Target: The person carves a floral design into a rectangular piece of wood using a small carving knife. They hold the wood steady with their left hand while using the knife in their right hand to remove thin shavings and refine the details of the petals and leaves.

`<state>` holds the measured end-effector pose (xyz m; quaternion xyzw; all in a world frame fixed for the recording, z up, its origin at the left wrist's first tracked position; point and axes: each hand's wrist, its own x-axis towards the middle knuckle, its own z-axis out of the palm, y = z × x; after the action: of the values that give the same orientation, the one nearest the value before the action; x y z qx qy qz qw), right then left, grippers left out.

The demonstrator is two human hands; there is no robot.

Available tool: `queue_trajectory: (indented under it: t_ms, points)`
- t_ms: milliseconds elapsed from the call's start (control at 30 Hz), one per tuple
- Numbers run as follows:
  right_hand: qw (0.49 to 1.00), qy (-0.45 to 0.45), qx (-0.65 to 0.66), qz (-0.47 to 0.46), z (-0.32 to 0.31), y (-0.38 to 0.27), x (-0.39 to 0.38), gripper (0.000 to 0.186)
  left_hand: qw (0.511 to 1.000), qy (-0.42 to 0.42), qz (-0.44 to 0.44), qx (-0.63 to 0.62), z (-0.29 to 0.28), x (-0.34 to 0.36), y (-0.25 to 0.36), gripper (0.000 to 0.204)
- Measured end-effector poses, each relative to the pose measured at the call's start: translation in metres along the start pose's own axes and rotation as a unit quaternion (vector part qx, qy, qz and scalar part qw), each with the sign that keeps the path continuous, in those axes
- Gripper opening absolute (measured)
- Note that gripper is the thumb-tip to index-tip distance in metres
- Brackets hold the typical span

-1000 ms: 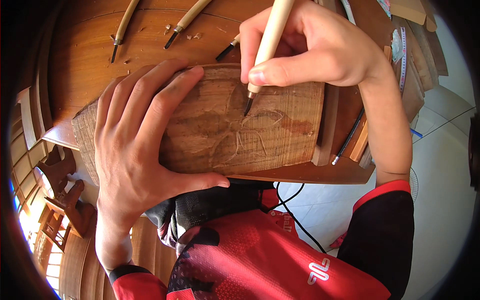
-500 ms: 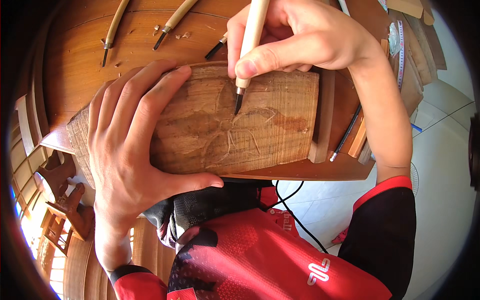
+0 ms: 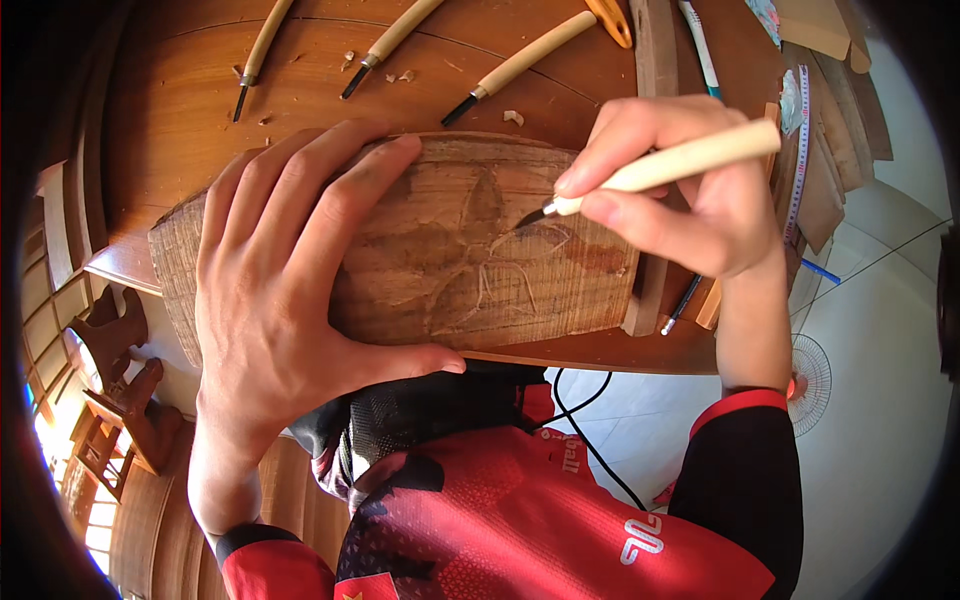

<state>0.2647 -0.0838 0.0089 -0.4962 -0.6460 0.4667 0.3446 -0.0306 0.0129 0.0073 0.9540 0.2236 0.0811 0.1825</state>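
A thick brown wooden block [image 3: 400,260] with a flower-like outline cut into its face lies across the table's near edge. My left hand [image 3: 285,255] rests on the block's left part, fingers spread and the thumb along the near edge. In my right hand [image 3: 680,190] is a carving knife [image 3: 690,160] with a pale wooden handle, pinched between thumb and fingers. Its dark blade points left, the tip at the carved petal lines right of the block's middle. The handle slants up to the right.
Several more carving tools with pale handles, among them a chisel [image 3: 520,65], lie beyond the block among wood shavings [image 3: 513,117]. A wooden strip [image 3: 652,255] borders the block's right end. Rightward are a pencil [image 3: 682,305], a measuring tape [image 3: 800,150] and boards [image 3: 830,140].
My right hand has moved right and turned, so the knife leans over from near upright to nearly flat. Its tip has shifted right. The left hand stays on the block.
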Motion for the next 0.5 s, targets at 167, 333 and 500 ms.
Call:
queue_trajectory:
  t_ms: [167,333,500]
  points:
    - [0.999,0.011,-0.049,-0.009,0.007,-0.009,-0.005,0.013,1.0,0.011,0.002,-0.01,0.001,-0.002,-0.001,0.12]
    - [0.996,0.058,-0.061,-0.043,0.009,-0.001,-0.008,0.007,1.0,0.018,0.008,-0.013,0.001,-0.002,-0.002,0.119]
    - [0.993,0.083,-0.076,-0.046,0.019,-0.005,-0.014,0.006,1.0,0.017,0.007,-0.019,0.002,-0.003,-0.003,0.118]
